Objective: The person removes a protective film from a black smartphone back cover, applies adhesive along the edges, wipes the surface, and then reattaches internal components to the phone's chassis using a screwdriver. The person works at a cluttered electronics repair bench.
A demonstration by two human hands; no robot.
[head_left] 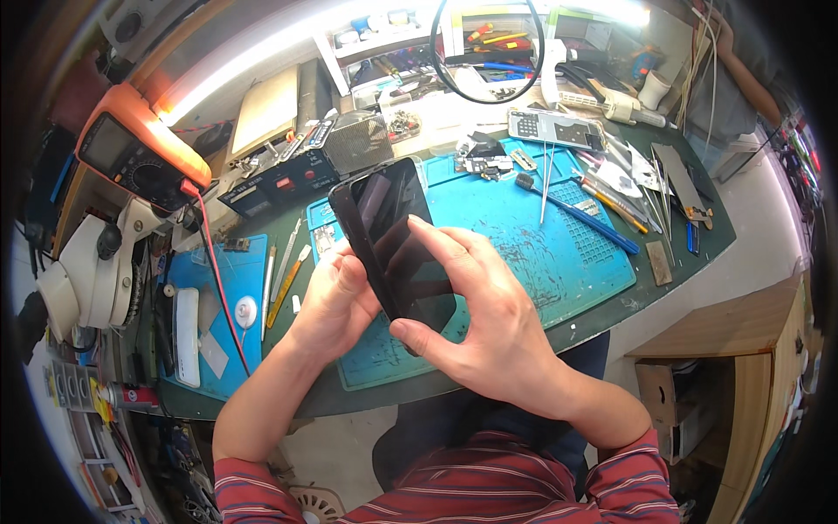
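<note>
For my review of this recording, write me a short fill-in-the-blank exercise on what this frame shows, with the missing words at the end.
1. The left hand holds a black ____, with the right hand at its screen side.
2. The orange multimeter is on the person's ____ side.
3. The brush with the dark blue handle lies on the blue ____.
4. The main colour of the striped sleeves is ____.

Missing words: phone; left; mat; red.
</note>
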